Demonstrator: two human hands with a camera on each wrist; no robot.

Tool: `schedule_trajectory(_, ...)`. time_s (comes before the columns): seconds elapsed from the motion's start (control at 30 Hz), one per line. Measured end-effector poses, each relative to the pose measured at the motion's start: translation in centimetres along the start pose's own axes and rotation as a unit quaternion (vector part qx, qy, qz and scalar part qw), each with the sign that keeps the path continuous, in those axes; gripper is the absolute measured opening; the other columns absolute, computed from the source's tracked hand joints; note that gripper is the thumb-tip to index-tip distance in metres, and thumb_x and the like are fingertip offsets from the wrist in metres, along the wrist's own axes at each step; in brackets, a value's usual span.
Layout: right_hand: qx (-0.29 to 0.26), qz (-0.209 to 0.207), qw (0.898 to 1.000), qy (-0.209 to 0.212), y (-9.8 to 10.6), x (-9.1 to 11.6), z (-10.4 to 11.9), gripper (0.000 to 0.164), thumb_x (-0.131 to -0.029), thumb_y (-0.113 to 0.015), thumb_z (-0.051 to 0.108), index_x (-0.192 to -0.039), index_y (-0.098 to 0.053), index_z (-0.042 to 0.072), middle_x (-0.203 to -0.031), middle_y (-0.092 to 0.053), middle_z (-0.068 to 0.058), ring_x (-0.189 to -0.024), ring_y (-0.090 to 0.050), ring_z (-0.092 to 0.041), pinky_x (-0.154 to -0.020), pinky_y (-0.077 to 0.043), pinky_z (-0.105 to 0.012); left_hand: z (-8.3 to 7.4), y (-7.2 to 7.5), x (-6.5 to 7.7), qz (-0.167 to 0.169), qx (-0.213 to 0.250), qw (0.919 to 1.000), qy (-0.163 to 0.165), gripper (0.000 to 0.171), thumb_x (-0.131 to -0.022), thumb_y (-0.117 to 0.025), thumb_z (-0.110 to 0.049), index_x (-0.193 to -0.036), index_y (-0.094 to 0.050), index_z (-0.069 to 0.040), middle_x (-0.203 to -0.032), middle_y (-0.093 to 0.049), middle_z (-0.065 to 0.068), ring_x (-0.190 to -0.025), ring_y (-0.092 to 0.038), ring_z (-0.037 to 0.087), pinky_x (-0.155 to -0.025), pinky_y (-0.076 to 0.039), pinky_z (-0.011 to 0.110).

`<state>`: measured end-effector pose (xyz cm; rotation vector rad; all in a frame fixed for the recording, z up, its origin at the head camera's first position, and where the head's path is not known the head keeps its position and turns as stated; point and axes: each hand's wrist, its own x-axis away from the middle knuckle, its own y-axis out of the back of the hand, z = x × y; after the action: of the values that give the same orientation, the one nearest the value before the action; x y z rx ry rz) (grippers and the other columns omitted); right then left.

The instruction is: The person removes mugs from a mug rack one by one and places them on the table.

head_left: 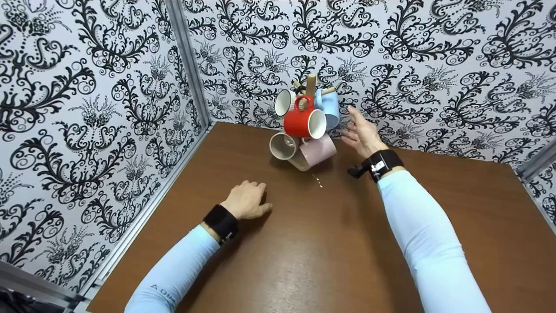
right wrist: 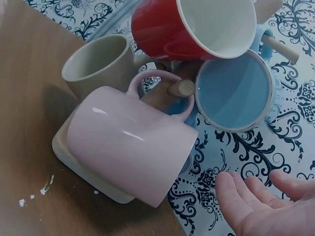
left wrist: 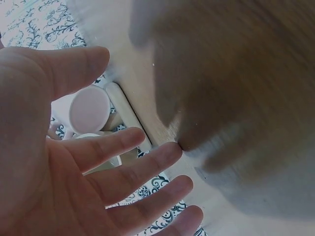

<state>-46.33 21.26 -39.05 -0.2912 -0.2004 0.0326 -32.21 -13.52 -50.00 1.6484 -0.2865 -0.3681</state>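
5 mugs hang in a cluster at the upper middle of the head view, on a wooden rack [head_left: 311, 84] at the back of the brown table [head_left: 295, 248]. The red mug [head_left: 296, 123] is in front, its white interior facing right. At its left, the white mug [head_left: 283, 103] is partly hidden behind it. Below, the beige mug [head_left: 283, 147] shows its inner wall; the pink mug [head_left: 320, 152] turns its mouth away, so its contents are hidden, and a peg runs through its handle.

The light blue mug [head_left: 331, 108] is at the cluster's right. In the right wrist view it presents a round blue face; I cannot tell whether that is base or interior. The right hand [head_left: 364, 135] is just beside it, fingers loosely extended, holding nothing, and cut off at that view's lower right.

The left hand [head_left: 245, 201], left of the head view's centre, is spread and unladen; whether its fingertips touch the table is unclear. In the left wrist view, its fingers partly cover 2 mugs.
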Motion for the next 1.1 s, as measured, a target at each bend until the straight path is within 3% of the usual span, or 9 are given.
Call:
schedule_trajectory(0.27, 0.004, -0.005, 1.000, -0.009, -1.3, -1.4, 0.9, 0.105, -0.096, -0.072, 0.055, -0.169, -0.016, 0.006, -0.173, -0.017, -0.025, -0.155, -0.034, -0.039, -0.124, -0.034, -0.045, 0.0, 0.3, 0.2, -0.005, 0.001, 1.0000, -0.003, 0.065, -0.093, -0.075, -0.051, -0.134, -0.064, -0.002, -0.125, -0.070, 0.020, -0.110, -0.065, 0.044, -0.087, -0.057, 0.060)
schedule_trajectory(0.5, 0.013, -0.008, 1.000, -0.012, -2.6, -2.6, 0.8, 0.090, -0.100, -0.068, 0.052, -0.168, -0.024, 0.012, -0.167, -0.034, -0.022, -0.148, -0.045, -0.037, -0.121, -0.039, -0.042, 0.1, 0.2, 0.4, -0.010, 0.007, 0.9999, -0.003, 0.060, -0.096, -0.071, -0.050, -0.131, -0.063, -0.002, -0.121, -0.071, 0.020, -0.108, -0.066, 0.043, -0.087, -0.057, 0.059)
schedule_trajectory(0.63, 0.006, 0.001, 1.000, -0.012, -3.6, -3.2, 0.8, 0.080, -0.103, -0.065, 0.049, -0.164, -0.033, 0.009, -0.163, -0.044, -0.019, -0.146, -0.049, -0.034, -0.119, -0.041, -0.043, 0.1, 0.3, 0.5, -0.017, 0.011, 0.9998, -0.003, 0.062, -0.096, -0.072, -0.049, -0.134, -0.062, -0.001, -0.124, -0.071, 0.020, -0.109, -0.066, 0.043, -0.087, -0.057, 0.059)
schedule_trajectory(0.87, -0.016, 0.036, 0.998, -0.041, -4.7, -3.6, 1.2, 0.071, -0.109, -0.048, 0.050, -0.166, -0.028, 0.014, -0.167, -0.036, -0.015, -0.153, -0.038, -0.030, -0.125, -0.030, -0.049, 0.1, 0.0, 0.6, -0.016, 0.012, 0.9998, -0.003, 0.062, -0.097, -0.071, -0.049, -0.137, -0.060, -0.002, -0.125, -0.071, 0.020, -0.111, -0.066, 0.042, -0.088, -0.057, 0.058)
schedule_trajectory(0.97, -0.031, 0.046, 0.997, -0.058, -5.0, -3.8, 1.3, 0.064, -0.111, -0.040, 0.048, -0.165, -0.029, 0.016, -0.164, -0.038, -0.013, -0.149, -0.041, -0.028, -0.124, -0.031, -0.048, 0.2, 0.0, 0.8, -0.023, 0.015, 0.9996, -0.008, 0.062, -0.097, -0.070, -0.050, -0.136, -0.061, -0.002, -0.123, -0.072, 0.020, -0.110, -0.067, 0.042, -0.086, -0.058, 0.058)
schedule_trajectory(1.1, -0.053, 0.037, 0.996, -0.064, -5.5, -4.1, 1.6, 0.059, -0.111, -0.041, 0.045, -0.161, -0.034, 0.016, -0.154, -0.045, -0.012, -0.141, -0.047, -0.028, -0.122, -0.034, -0.049, 0.3, 0.2, 0.9, -0.034, 0.019, 0.9992, -0.008, 0.062, -0.097, -0.069, -0.051, -0.135, -0.062, -0.003, -0.122, -0.072, 0.019, -0.108, -0.067, 0.041, -0.085, -0.058, 0.057)
